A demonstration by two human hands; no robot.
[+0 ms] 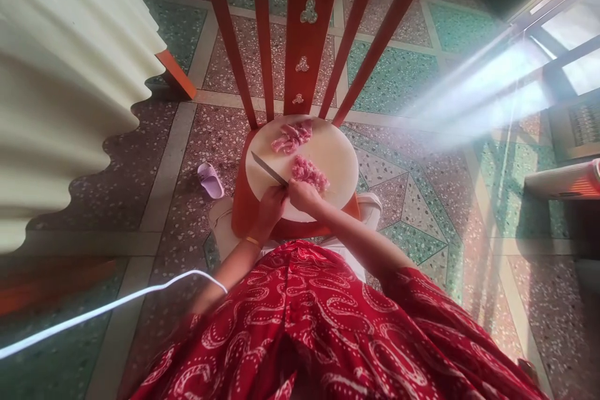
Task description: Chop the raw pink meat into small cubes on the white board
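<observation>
A round white cutting board (334, 153) lies on the seat of an orange wooden chair (307, 31). Two heaps of raw pink meat are on it: one at the far edge (291, 136), one of cut pieces near the middle (310, 172). My left hand (270, 206), a gold bangle on its wrist, grips the handle of a knife (268, 169) whose blade points up and left over the board. My right hand (304, 195) presses its fingers on the near side of the cut meat heap, right beside the knife.
A lilac slipper (210, 180) lies on the patterned terrazzo floor left of the chair. A cream corrugated sheet (60, 75) fills the left side. A white cable (107, 307) crosses the lower left. A white and orange appliance (565, 180) stands at the right edge.
</observation>
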